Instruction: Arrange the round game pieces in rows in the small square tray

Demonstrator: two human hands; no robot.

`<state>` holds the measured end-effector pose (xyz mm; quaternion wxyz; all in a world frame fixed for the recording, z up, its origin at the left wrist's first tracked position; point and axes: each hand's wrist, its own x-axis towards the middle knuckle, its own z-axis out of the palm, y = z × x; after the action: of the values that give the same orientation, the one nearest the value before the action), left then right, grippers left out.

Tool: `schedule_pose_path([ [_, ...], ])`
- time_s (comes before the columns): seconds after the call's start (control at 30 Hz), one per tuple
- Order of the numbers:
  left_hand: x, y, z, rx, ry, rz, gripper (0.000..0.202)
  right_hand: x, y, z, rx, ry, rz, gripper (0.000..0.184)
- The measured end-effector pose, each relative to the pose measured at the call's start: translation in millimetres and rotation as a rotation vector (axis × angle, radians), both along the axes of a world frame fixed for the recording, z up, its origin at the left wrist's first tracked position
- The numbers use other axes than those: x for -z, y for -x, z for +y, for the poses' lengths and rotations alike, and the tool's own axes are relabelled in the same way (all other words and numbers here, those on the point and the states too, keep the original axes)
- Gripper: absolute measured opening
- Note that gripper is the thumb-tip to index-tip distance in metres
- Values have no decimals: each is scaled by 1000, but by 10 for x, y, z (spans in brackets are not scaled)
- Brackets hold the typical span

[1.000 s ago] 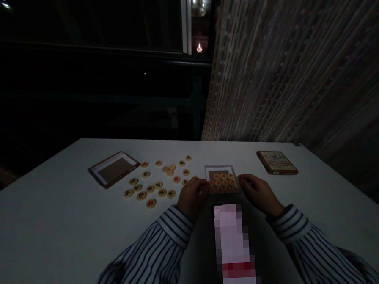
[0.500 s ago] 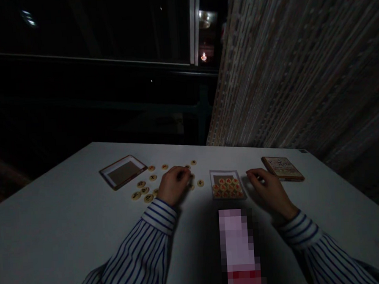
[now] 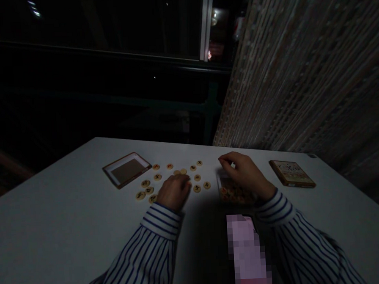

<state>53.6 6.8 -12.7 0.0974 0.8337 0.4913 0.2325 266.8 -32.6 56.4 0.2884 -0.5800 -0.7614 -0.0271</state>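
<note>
Round game discs (image 3: pixel 196 177) lie scattered on the white counter (image 3: pixel 70 233), with the left hand (image 3: pixel 175 192) curled down on the nearest ones, its grip too dim to read. The right hand (image 3: pixel 246 175), which rested beside the small tray (image 3: pixel 235 195) of red-marked discs half a second ago, now hovers over it with fingertips pinched, possibly on a disc. The left hand has barely shifted, so the work now centres on the tray. A brown-rimmed lid (image 3: pixel 127 170) lies to the left and a closed box (image 3: pixel 292 173) to the right. A dark window (image 3: pixel 107 27) and a woven blind (image 3: pixel 315 67) stand behind.

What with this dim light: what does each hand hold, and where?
Cannot tell: left hand rests on loose chess discs; right hand hovers over the tray.
</note>
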Motion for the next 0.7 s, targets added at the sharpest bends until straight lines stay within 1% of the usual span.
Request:
schedule_pose_path([
  [0.17, 28, -12, -18, 5, -8, -42, 25, 30, 315, 102, -55, 173, -217, 30],
  [0.3, 24, -25, -26, -17, 27, -75, 21, 103, 393, 144, -86, 261, -313, 32],
  [0.5, 74, -40, -14, -47, 5, -21, 22, 192, 360, 191, -125, 274, -368, 33],
  [0.7, 103, -48, 5, -71, -17, 54, 25, 166, 350, 164, -107, 270, -342, 33],
])
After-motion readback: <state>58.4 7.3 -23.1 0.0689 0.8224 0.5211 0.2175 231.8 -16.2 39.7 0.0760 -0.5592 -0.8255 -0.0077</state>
